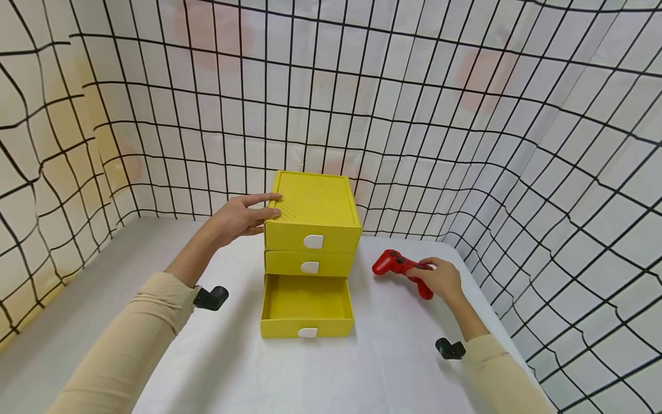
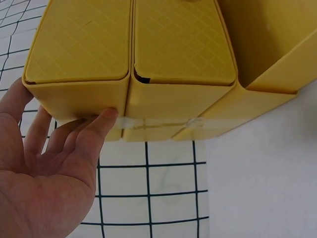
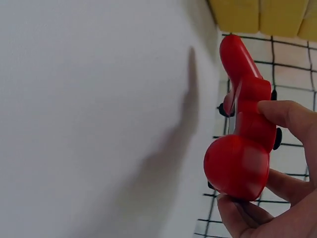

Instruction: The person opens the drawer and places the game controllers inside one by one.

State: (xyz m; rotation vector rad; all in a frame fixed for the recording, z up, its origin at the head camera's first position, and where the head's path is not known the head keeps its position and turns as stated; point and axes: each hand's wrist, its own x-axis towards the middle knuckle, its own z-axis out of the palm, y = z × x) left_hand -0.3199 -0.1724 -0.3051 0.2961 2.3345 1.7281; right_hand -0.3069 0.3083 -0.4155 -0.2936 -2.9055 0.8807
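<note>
A yellow three-drawer cabinet [image 1: 310,236] with white handle tabs stands mid-table. Its bottom drawer [image 1: 307,329] is pulled out and bare inside; the upper two are closed. My left hand [image 1: 235,220] rests against the cabinet's upper left edge, fingers fairly straight, some fingertips on the top. In the left wrist view the same hand [image 2: 54,163] touches the side wall. To the right of the cabinet, my right hand [image 1: 439,279] grips a red game controller [image 1: 389,263]. The right wrist view shows this controller [image 3: 237,166] held between thumb and fingers, its shadow apart from it on the table.
A white cloth covers the table [image 1: 383,368]. White sheeting with a black grid [image 1: 320,115] rises behind and on both sides. At the right, the table edge lies close to my right arm. A strip of clear tape [image 2: 163,124] crosses the cabinet's side.
</note>
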